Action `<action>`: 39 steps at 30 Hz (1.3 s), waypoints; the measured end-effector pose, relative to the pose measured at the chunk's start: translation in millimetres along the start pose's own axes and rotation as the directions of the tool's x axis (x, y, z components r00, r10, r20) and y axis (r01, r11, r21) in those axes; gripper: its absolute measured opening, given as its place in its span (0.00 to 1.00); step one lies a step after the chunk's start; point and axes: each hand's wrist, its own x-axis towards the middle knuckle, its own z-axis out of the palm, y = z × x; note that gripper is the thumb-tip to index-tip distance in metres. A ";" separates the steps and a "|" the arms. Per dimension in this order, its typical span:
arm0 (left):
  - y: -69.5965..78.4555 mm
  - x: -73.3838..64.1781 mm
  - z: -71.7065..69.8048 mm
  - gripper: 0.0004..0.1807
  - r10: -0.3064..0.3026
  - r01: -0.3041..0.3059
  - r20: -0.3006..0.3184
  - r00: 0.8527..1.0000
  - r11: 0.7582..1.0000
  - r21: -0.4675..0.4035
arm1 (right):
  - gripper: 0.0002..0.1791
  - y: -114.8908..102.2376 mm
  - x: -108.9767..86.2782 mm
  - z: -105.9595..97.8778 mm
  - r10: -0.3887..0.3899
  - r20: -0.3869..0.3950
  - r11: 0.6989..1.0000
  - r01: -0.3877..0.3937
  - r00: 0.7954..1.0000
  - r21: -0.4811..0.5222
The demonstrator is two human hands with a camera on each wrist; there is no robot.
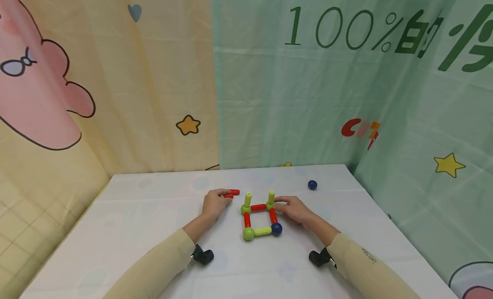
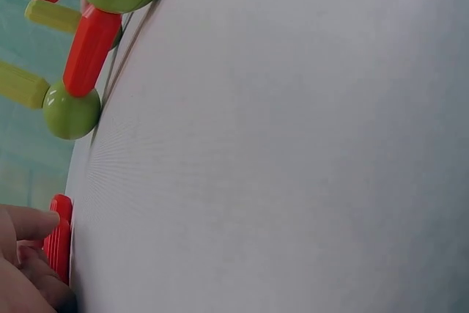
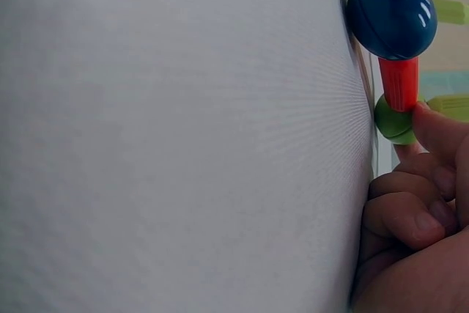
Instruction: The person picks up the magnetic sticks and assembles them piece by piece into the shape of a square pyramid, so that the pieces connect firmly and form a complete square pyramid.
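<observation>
A square frame of rods and balls lies on the table. Its sides are red rods (image 1: pixel 247 219) and one yellow-green rod (image 1: pixel 263 231). Green balls (image 1: pixel 248 234) form three corners, a dark blue ball (image 1: pixel 276 229) the near right one. Short yellow-green rods (image 1: pixel 248 199) stand upright on the two far balls. My right hand (image 1: pixel 295 210) pinches the far right green ball (image 3: pixel 394 119) between thumb and a finger, the other fingers curled. Left of the frame, my left hand (image 1: pixel 214 203) pinches a red rod (image 2: pixel 58 251), partly hidden by the fingers; another red rod (image 1: pixel 234 192) lies beside it.
A loose dark blue ball (image 1: pixel 312 185) sits near the table's far right edge. The white-covered table (image 1: pixel 154 213) reaches back to hanging printed curtains (image 1: pixel 269 97). A black wrist device (image 1: pixel 203 255) sticks out from the left sleeve, another (image 1: pixel 319 258) from the right.
</observation>
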 end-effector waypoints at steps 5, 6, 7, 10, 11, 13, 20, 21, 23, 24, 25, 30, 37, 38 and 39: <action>1.9 -0.6 1.6 0.16 -0.013 0.013 -0.019 1.000 0.999 0.037 | 0.23 0.0 0.7 -0.5 -0.003 0.003 1.000 0.003 1.000 0.014; 2.4 -1.0 1.8 0.16 -0.008 0.009 -0.023 1.000 0.999 0.050 | 0.23 0.0 0.7 -0.7 -0.003 0.003 1.000 0.003 1.000 0.017; 2.7 -1.2 2.1 0.16 -0.007 0.009 -0.028 1.000 0.998 0.065 | 0.23 0.1 0.7 -0.9 -0.004 0.004 1.000 0.004 1.000 0.018; 4.0 -1.8 2.9 0.16 0.008 -0.004 -0.040 0.999 0.994 0.107 | 0.24 -0.6 0.7 -1.7 -0.006 0.003 1.000 0.006 1.000 0.018; 4.4 -1.9 3.3 0.15 0.017 -0.011 -0.045 0.999 0.992 0.128 | 0.24 -0.8 0.7 -1.9 -0.007 0.002 1.000 0.007 1.000 0.017; 5.3 -2.5 4.0 0.15 0.022 -0.014 -0.047 0.999 0.987 0.158 | 0.24 -1.2 0.9 -2.1 -0.006 0.000 1.000 0.006 1.000 0.016; 7.6 -4.8 4.6 0.10 0.017 -0.005 -0.056 0.998 0.979 0.206 | 0.23 -1.5 1.0 -0.9 -0.010 -0.005 1.000 0.010 1.000 0.004; 7.7 -5.2 4.5 0.10 0.015 -0.003 -0.055 0.998 0.978 0.208 | 0.23 -1.9 0.8 -0.7 -0.010 -0.005 1.000 0.010 1.000 0.004; 7.8 -5.9 4.1 0.10 0.019 -0.008 -0.051 0.999 0.977 0.215 | 0.23 -2.3 0.5 -0.4 -0.009 -0.006 1.000 0.009 1.000 0.008; 7.8 -6.3 4.0 0.09 0.023 -0.013 -0.048 0.999 0.976 0.216 | 0.23 -2.5 0.2 -0.2 -0.010 -0.007 1.000 0.010 1.000 0.008; 7.8 -6.7 3.9 0.09 0.030 -0.019 -0.047 0.998 0.976 0.217 | 0.23 -2.3 0.3 0.0 -0.011 -0.007 1.000 0.011 1.000 0.010; 8.0 -8.4 3.5 0.10 0.049 -0.038 -0.052 0.997 0.980 0.194 | 0.23 -1.8 -0.7 0.0 -0.012 -0.006 1.000 0.012 1.000 0.017; 7.2 -12.2 3.2 0.14 0.065 -0.057 -0.063 0.996 0.992 0.116 | 0.23 -0.1 0.0 -0.9 -0.012 -0.001 1.000 0.012 1.000 0.023; 7.2 -13.2 3.2 0.14 0.064 -0.058 -0.060 0.996 0.993 0.100 | 0.23 0.0 0.0 -0.9 -0.012 0.000 1.000 0.012 1.000 0.022; 7.2 -14.1 3.2 0.15 0.066 -0.061 -0.057 0.996 0.994 0.088 | 0.23 0.1 0.5 -1.0 -0.011 0.000 1.000 0.011 1.000 0.024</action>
